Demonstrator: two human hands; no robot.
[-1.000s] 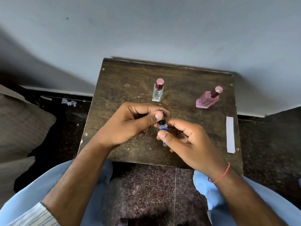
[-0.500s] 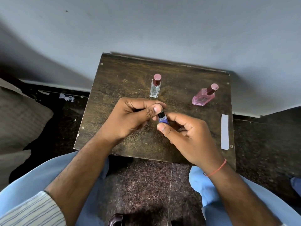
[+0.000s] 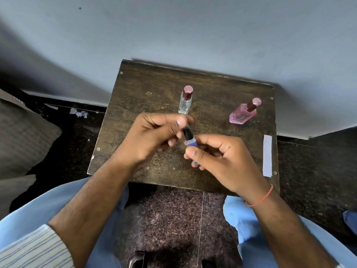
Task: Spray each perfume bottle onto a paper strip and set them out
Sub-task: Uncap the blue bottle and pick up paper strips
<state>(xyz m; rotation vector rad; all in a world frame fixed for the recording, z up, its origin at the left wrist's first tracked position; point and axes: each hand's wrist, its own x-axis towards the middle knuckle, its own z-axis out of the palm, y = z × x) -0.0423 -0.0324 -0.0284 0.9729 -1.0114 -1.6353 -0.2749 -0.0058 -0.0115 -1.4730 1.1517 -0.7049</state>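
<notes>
Blue bottle: small, with a dark neck and spray top, held tilted above the middle of the wooden table, between both hands, not touching the tabletop.
Right hand: fingers curled round the blue bottle's body, thumb laid across its near side; only the bottle's upper part and a sliver of its base show past the fingers. A red thread sits on this wrist.
Left hand: fingers curled in, thumb and fingertips closed around the black cap at the blue bottle's top; the fingertips are blurred, so whether the cap is seated on the neck or lifted off cannot be told.
Grip width: both hands are closed tight on what they hold, no gap visible between fingers and bottle or cap.
Clear bottle: upright with a dark red cap, on the table just beyond the left hand's knuckles, apart from them.
Pink bottle: flat-sided, capped, standing toward the table's far right, well apart from both hands.
Paper strip: pale, lying flat along the table's right edge, to the right of the right hand and not touched.
Floor scraps: bits of paper on the dark floor left of the table.
</notes>
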